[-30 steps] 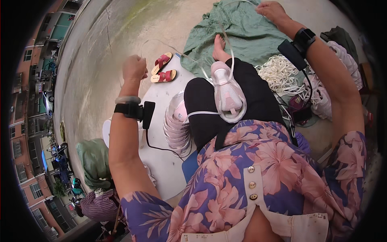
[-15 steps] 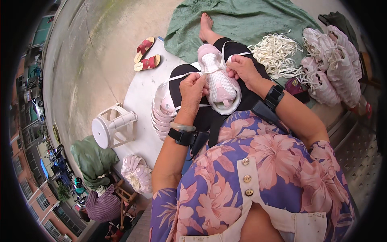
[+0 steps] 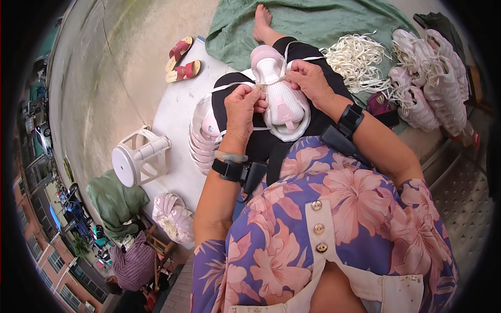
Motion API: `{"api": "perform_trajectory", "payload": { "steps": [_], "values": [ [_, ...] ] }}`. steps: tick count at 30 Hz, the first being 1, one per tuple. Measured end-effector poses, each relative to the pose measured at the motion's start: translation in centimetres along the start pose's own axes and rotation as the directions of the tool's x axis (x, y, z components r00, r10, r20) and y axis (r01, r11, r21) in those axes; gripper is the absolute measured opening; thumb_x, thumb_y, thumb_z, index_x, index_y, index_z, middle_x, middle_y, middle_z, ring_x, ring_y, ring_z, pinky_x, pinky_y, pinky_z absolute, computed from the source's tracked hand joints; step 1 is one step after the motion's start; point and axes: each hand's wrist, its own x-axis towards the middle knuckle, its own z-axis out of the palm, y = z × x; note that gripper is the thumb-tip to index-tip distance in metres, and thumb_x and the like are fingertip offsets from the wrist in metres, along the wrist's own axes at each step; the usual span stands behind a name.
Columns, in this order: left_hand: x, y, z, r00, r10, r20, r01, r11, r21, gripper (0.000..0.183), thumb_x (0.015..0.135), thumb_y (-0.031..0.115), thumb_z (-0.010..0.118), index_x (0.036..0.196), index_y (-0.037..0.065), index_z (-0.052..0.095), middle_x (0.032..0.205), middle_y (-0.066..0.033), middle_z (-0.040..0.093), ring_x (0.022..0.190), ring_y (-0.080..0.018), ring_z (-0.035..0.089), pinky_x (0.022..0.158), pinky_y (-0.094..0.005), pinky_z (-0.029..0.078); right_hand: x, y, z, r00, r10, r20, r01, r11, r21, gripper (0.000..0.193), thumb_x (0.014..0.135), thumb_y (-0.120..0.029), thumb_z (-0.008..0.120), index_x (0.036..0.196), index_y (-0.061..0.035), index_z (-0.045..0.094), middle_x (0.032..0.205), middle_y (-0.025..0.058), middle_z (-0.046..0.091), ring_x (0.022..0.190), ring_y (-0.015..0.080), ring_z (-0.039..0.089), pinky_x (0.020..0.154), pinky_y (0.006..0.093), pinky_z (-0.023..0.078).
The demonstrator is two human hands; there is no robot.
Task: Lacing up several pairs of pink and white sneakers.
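Across my lap lies a pink and white mesh sneaker, its toe pointing away from me and its heel opening toward me. A white shoelace crosses over its tongue and runs out to both sides. My left hand is closed on the lace at the shoe's left edge, finger and thumb pinched. On the other side, my right hand pinches the lace near the shoe's upper right. A loop of lace stands up by the toe. Beside my left knee sits a stack of nested pink and white shoes.
A heap of loose white laces lies on a green cloth at far right. Beyond it are bundled pink-white shoes. To the left stand a white plastic stool, red slippers and another shoe bundle.
The view has shifted slightly, so the surroundings sit a little further left. Both hands keep their pinch on the lace, and the fingers of my left hand have spread a little.
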Motion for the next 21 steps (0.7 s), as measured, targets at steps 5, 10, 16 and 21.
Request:
{"api": "perform_trajectory", "payload": {
  "steps": [5, 10, 16, 21],
  "values": [
    [0.1, 0.0, 0.0, 0.999, 0.034, 0.002, -0.034, 0.999, -0.021, 0.007, 0.083, 0.009, 0.060, 0.081, 0.003, 0.058, 0.073, -0.0071, 0.063, 0.057, -0.0112, 0.060, 0.051, -0.0205, 0.048, 0.3, 0.5, 0.0, 0.991, -0.132, 0.009, 0.131, 0.967, -0.217, 0.008, 0.082, -0.010, 0.058, 0.079, -0.0023, 0.058, 0.065, -0.0016, 0.053, 0.060, 0.0042, 0.049, 0.053, 0.0197, 0.042],
    [0.5, -0.5, -0.2, 0.996, 0.085, -0.026, -0.085, 0.996, -0.026, 0.008, 0.083, 0.010, 0.061, 0.082, 0.002, 0.058, 0.072, -0.0066, 0.062, 0.057, -0.0104, 0.059, 0.051, -0.0201, 0.048, 0.3, 0.2, 0.5, 0.892, -0.440, 0.105, 0.393, 0.639, -0.661, 0.009, 0.076, -0.010, 0.059, 0.079, -0.0014, 0.058, 0.064, 0.0095, 0.054, 0.059, 0.0191, 0.054, 0.057, 0.0305, 0.044],
    [0.8, -0.8, -0.2, 0.982, 0.182, -0.049, -0.167, 0.961, 0.221, 0.009, 0.083, 0.009, 0.058, 0.078, 0.002, 0.057, 0.066, -0.0028, 0.059, 0.050, -0.0058, 0.053, 0.043, -0.0178, 0.042, 0.1, 0.0, 0.6, 0.926, -0.371, 0.075, 0.328, 0.686, -0.649, 0.014, 0.075, -0.019, 0.055, 0.076, -0.0060, 0.060, 0.075, 0.0125, 0.060, 0.074, 0.0311, 0.059, 0.067, 0.0378, 0.046],
    [1.1, -0.8, 0.1, 0.983, 0.165, -0.080, -0.139, 0.955, 0.263, 0.015, 0.083, 0.010, 0.056, 0.070, 0.005, 0.052, 0.063, -0.0013, 0.057, 0.047, -0.0048, 0.050, 0.042, -0.0178, 0.039, 0.3, 0.4, 0.1, 0.969, -0.247, 0.012, 0.208, 0.789, -0.578, 0.019, 0.074, -0.022, 0.061, 0.085, -0.0069, 0.060, 0.069, 0.0101, 0.059, 0.064, 0.0263, 0.058, 0.062, 0.0343, 0.046]
  ]
}}
